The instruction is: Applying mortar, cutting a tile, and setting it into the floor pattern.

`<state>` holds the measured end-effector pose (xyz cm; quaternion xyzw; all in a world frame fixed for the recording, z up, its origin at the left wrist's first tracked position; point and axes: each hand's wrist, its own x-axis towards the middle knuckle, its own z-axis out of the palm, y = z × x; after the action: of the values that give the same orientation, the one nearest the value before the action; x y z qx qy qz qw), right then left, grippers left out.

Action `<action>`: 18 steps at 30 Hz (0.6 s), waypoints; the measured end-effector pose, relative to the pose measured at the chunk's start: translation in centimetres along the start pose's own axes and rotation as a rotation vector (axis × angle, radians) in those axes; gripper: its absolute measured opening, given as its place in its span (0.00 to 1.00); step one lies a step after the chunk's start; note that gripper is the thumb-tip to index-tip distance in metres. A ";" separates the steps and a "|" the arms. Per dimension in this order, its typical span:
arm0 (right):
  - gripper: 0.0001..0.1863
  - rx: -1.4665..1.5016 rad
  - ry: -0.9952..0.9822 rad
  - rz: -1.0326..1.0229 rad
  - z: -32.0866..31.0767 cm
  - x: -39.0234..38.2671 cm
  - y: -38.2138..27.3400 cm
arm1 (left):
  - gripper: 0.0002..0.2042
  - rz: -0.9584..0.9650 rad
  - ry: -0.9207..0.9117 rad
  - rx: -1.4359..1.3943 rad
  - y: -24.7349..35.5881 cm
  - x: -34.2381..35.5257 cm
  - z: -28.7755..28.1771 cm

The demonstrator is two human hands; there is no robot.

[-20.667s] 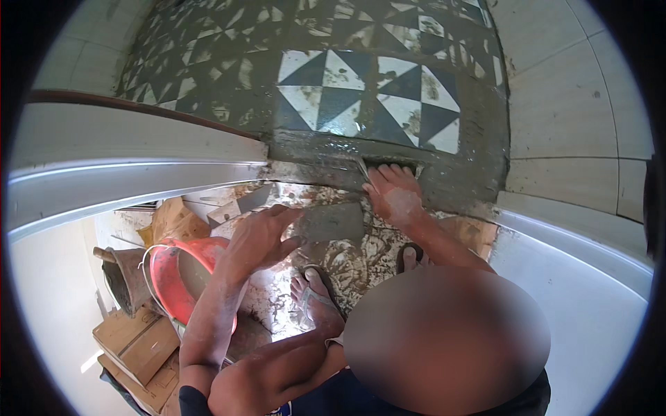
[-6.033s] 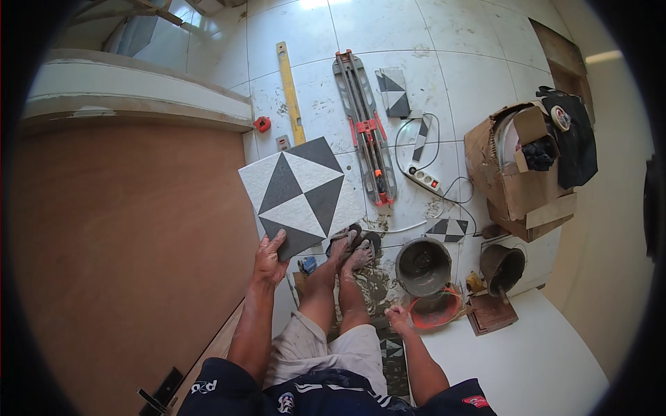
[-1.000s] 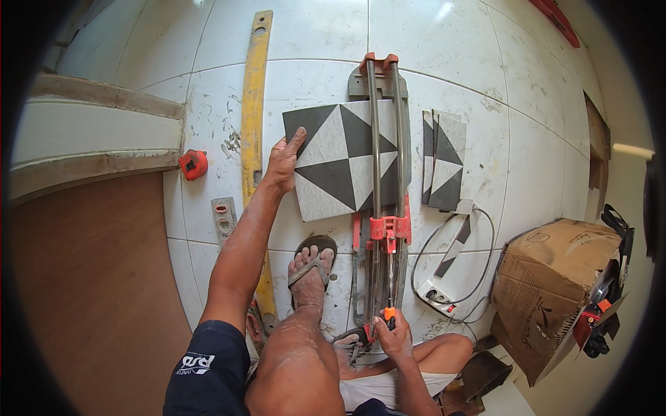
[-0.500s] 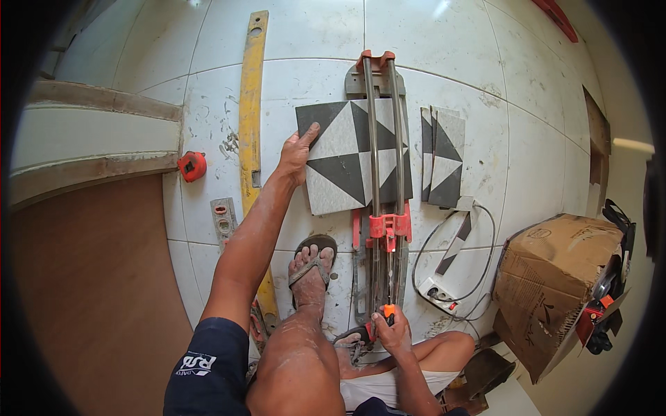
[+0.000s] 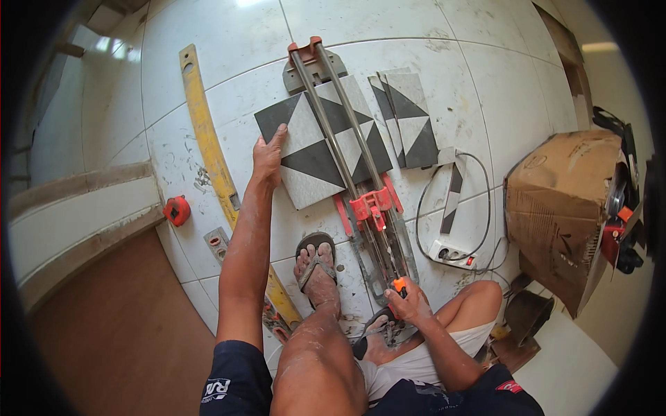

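I had left hand [image 5: 269, 161] pinching black-and-white tile [image 5: 305, 163] by its left edge, thumb on top, presumably steadying it | tile lay across tile cutter [image 5: 368, 207], beneath twin rails [image 5: 330, 135] | right hand [image 5: 411, 303] wrapped round orange-and-black handle [image 5: 399, 284], presumably for carriage [image 5: 377, 200] control

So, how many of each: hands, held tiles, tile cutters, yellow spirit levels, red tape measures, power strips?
Left hand and right hand: 2
Held patterned tile: 1
Tile cutter: 1
Yellow spirit level: 1
Red tape measure: 1
Power strip: 1
Total: 7
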<state>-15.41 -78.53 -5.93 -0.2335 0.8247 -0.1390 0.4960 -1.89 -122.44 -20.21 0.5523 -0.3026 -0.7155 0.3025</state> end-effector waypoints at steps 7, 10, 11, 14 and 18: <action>0.27 0.017 -0.047 0.041 0.0 0.5 0.1 | 0.28 0.059 0.033 0.050 0.4 -0.5 0.4; 0.26 0.000 -0.062 0.051 -0.1 0.6 -0.4 | 0.27 0.041 0.050 0.075 0.7 -0.9 0.6; 0.25 -0.005 -0.032 0.011 -0.1 0.6 -0.6 | 0.27 0.053 0.058 0.073 0.7 -1.0 0.6; 0.23 0.016 -0.030 0.022 -0.4 0.5 -1.2 | 0.28 0.040 0.070 0.067 0.8 -1.1 0.6; 0.21 0.092 -0.076 0.104 -0.6 0.5 -1.7 | 0.28 0.040 0.040 0.027 0.6 -0.8 0.3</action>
<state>-15.71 -80.25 -5.19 -0.1725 0.8090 -0.1417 0.5437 -1.95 -122.17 -19.21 0.5642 -0.3174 -0.6939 0.3153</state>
